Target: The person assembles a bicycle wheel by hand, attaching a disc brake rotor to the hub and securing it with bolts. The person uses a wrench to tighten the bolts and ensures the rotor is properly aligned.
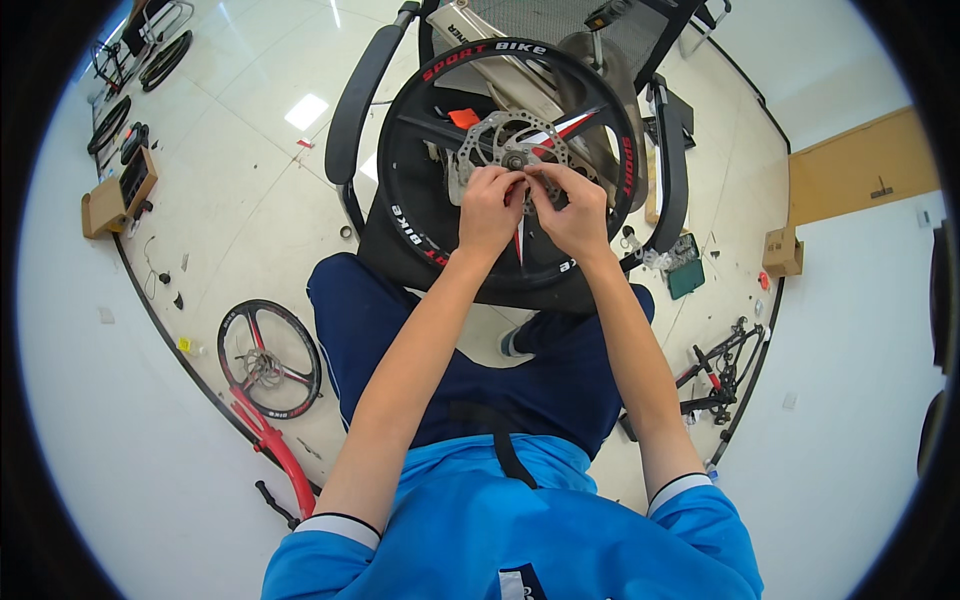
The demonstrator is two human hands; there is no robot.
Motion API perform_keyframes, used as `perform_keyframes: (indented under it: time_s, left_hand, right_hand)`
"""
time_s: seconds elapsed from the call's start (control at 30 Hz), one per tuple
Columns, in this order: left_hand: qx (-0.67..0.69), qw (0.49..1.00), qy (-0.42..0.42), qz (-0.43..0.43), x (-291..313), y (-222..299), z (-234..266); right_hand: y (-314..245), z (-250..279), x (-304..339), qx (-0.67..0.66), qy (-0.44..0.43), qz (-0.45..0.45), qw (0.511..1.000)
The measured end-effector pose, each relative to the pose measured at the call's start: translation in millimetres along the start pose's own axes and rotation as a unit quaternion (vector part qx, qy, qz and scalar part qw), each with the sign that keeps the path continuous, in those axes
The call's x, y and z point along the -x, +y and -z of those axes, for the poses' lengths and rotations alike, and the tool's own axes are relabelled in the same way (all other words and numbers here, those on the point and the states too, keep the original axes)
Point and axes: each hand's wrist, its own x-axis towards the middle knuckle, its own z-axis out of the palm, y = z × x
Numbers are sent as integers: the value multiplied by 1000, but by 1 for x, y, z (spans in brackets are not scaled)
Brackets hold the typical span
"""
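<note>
Fingertips of both hands, left hand [490,208] and right hand [572,212], pinch something small, hidden from view, at the brake disc [500,140] of the black bicycle wheel [420,215] lying on the office chair [352,100]; a slip could drop it to the floor [240,200].

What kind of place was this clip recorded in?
Probably a bicycle assembly or repair workshop: both hands work at a black wheel resting on an office chair, with a second wheel and red frame on the floor.

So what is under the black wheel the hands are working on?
The wheel rests on a black office chair, its armrests showing either side and mesh back behind. Both hands cover part of the brake disc; the seat itself is mostly hidden.
</note>
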Motion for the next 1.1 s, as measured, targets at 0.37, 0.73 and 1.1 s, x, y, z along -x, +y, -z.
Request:
perform_keyframes:
  time_s: [0.37,0.73,1.1]
  left_hand:
    - [18,1000,-11,-16,-2,-2,3]
    - [18,1000,-16,-10,-2,0,3]
    - [25,999,17,13,-1,-2,0]
  right_hand:
    - [4,-1,3,-10,17,7,1000]
    - [3,-4,2,-5,34,31,999]
    - [2,-10,2,-14,29,-15,999]
